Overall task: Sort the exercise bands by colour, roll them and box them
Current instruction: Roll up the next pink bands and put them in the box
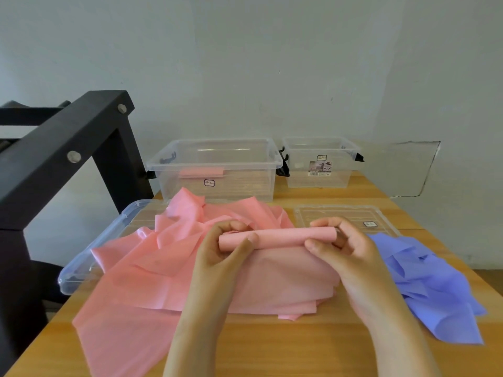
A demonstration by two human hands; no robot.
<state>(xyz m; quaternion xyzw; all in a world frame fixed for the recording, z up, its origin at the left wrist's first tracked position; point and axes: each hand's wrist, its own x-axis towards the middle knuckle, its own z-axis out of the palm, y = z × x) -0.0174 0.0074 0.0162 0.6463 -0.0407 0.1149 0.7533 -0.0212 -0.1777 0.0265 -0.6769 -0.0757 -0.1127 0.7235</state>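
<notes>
A pink band rolled into a tube (283,236) lies across both my hands above the pile of loose pink bands (152,268). My left hand (226,251) grips its left end, thumb on top. My right hand (345,248) pinches its right end. Loose purple bands (430,284) are heaped at the right. At the back stands a large clear box (217,170) with one pink roll (201,172) inside. A smaller clear box (321,161) beside it looks empty.
Two clear lids lie flat on the wooden table (272,349): one (89,257) under the pink pile at the left, one (348,216) behind my right hand. A black metal frame (62,148) rises at the table's left edge. A grey wall is behind.
</notes>
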